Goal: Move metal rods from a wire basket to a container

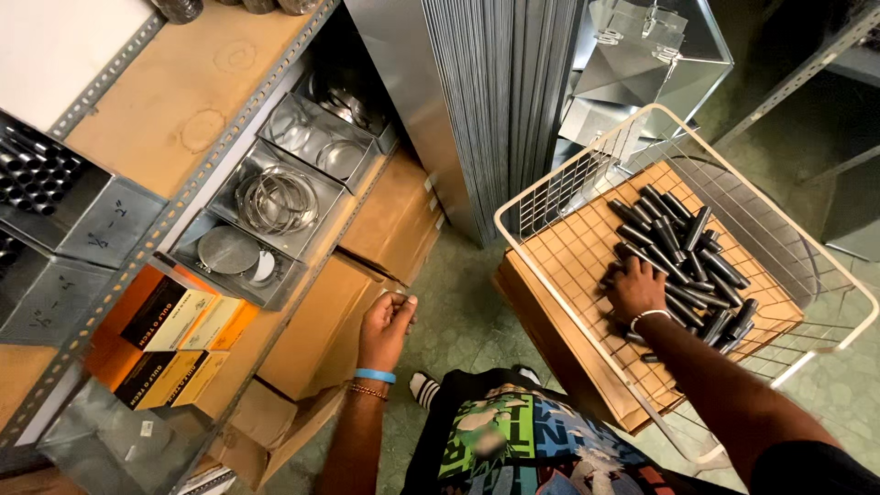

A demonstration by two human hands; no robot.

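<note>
Inside wire basket (587, 197), right hand (634, 289) spread on dark tubes (689, 249), left hand (387, 321) curled, empty

A white wire basket (587, 174) occupies the right half of the frame, seated on a brown cardboard box (550, 321) that rests on the greenish floor (467, 302). A pile of dark metal tubes (687, 257) lies on the basket's grid bottom (toward its far right side). At the left of the frame, a slotted-angle metal shelf (266, 92) carries open galvanised bins (275, 197) of wire rings and discs, with orange-and-black cartons (174, 321) stacked lower left.
</note>
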